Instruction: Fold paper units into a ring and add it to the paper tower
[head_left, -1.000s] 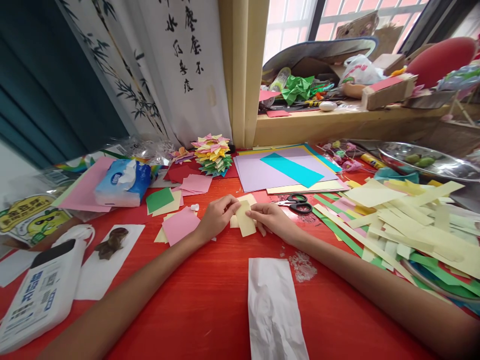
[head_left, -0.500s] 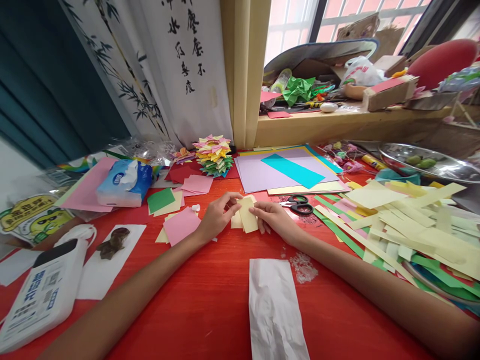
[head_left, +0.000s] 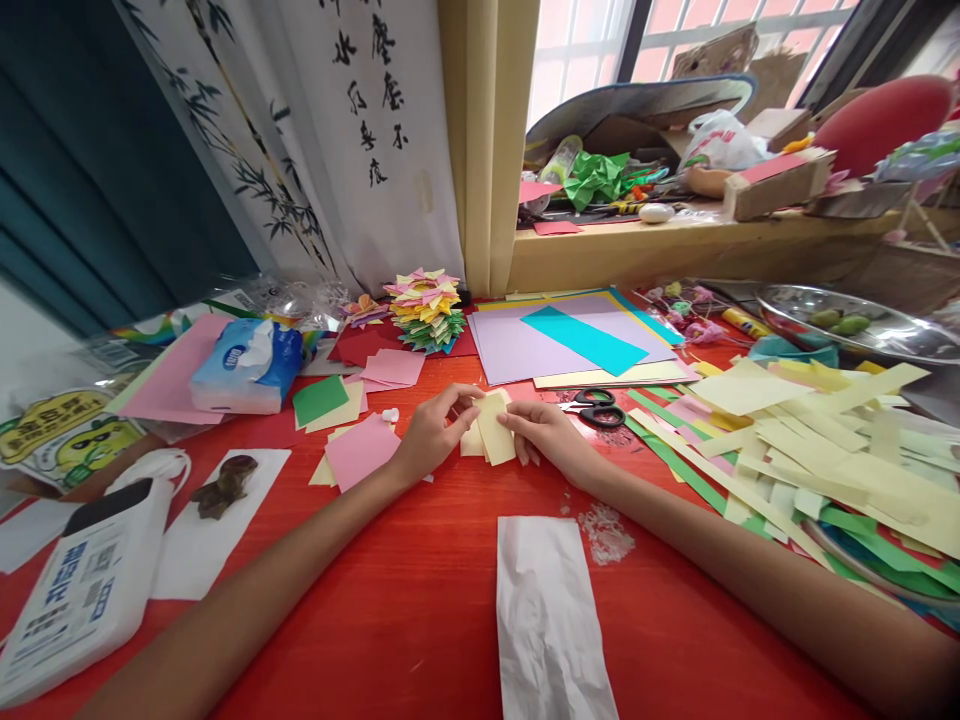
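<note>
Between my two hands, a folded pale yellow paper (head_left: 495,432) stands tilted just above the red table (head_left: 375,600). My left hand (head_left: 437,432) pinches its upper left edge between thumb and forefinger. On the other side, my right hand (head_left: 550,435) grips the right edge, its lower fingers curled behind. Another pale yellow piece shows partly behind the paper; whether it is joined cannot be made out. Black-handled scissors (head_left: 600,408) lie just past my right hand. Left of my left hand are pink paper squares (head_left: 364,450) and a green square (head_left: 321,402).
A heap of yellow paper strips (head_left: 832,440) covers the right side. At the back stand a layered paper ornament (head_left: 425,315) and lilac sheets (head_left: 499,345). A tissue pack (head_left: 247,365) and white box (head_left: 90,590) sit left. A crumpled white paper (head_left: 551,620) lies in front.
Both hands keep the same hold on the folded paper. The whole view has shifted very slightly; nothing else visibly moves.
</note>
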